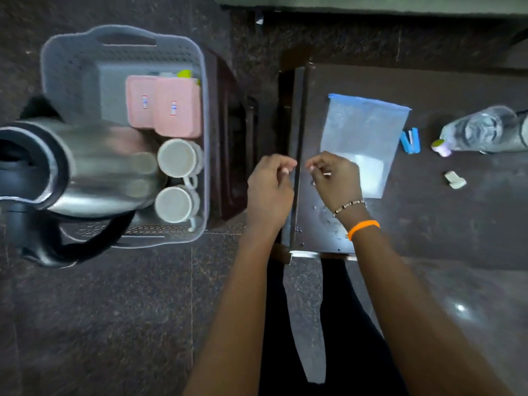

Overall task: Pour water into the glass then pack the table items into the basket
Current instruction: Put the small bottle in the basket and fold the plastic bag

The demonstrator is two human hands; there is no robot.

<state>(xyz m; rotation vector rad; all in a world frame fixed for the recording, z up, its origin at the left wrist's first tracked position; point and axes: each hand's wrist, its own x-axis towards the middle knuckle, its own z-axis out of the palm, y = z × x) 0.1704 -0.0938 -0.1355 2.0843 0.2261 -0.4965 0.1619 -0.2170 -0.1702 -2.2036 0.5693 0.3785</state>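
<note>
Now both my hands hover at the near-left edge of the surface (428,224), fingers curled. My right hand (334,178) pinches something small and pale that I cannot identify; whether my left hand (270,184) holds anything, I cannot tell. The basket (57,81) sits well apart to my left, already holding two white mugs (177,178), pink containers (165,107) and the steel kettle (80,167). Still on the surface are the zip bag (363,138), blue clip (411,140), water bottle (480,130) and a small white piece (455,179). I should keep a firm pinch and carry it across, setting it where it won't slip through the holes.
</note>
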